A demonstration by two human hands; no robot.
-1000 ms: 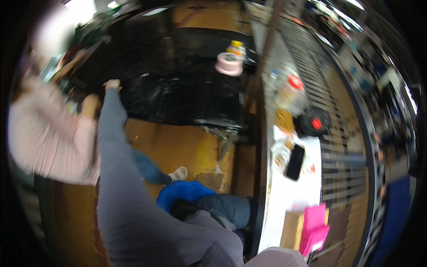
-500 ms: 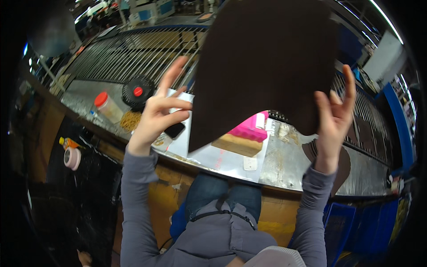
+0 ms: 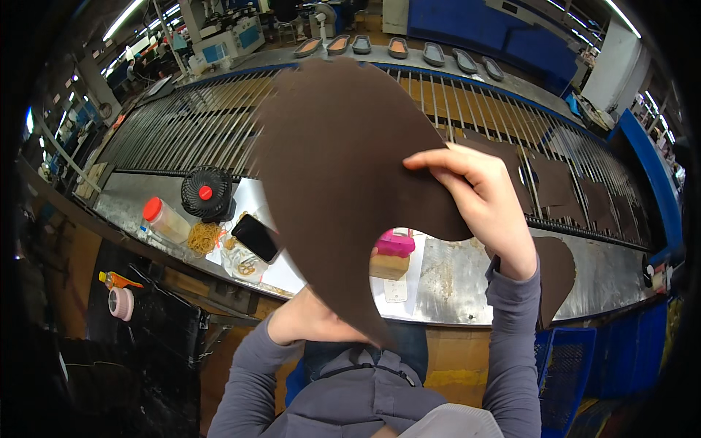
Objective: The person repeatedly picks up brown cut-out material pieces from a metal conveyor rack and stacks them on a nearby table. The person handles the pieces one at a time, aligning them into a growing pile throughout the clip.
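Observation:
A large dark brown cut sheet, flat with curved edges and a notch at its lower right, is held up over the bench. My right hand grips its right side, with fingertips lying on the near face. Low down, my left hand holds the sheet's narrowing lower end from behind; most of its fingers are hidden there. Through the notch a pink item shows on top of a tan block. The sheet covers part of the white paper and a black phone.
Left on the metal bench stand a black fan, a red-lidded jar and rubber bands. Beyond runs a rack of metal bars with more brown pieces at right. Another brown piece overhangs the bench's front edge. Blue crates stand below.
The sheet has turned and come lower and toward the left. My left hand has gone from its left edge to its lower end; my right hand has moved left onto its face.

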